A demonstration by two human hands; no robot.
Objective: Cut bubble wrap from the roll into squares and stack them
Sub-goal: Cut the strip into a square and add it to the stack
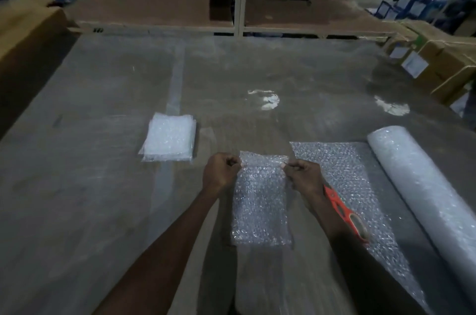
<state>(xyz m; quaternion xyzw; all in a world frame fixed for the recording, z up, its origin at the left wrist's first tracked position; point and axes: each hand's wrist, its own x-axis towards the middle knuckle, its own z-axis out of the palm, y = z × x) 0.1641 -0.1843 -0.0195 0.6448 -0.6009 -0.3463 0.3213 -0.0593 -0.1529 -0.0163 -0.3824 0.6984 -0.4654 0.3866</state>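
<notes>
Fingers of the left hand (pixel 221 171) and right hand (pixel 304 175) are curled, each pinching a far corner of a cut bubble wrap piece (pixel 261 201). Its long axis runs away from the person, near edge at the table (pixel 90 186). Just right lies the unrolled sheet (pixel 345 173), leading to the roll (pixel 422 193), which angles from far-left to near-right. Orange scissors (pixel 345 211) rest on the sheet. Left and farther off sits the stack of squares (pixel 168 141).
</notes>
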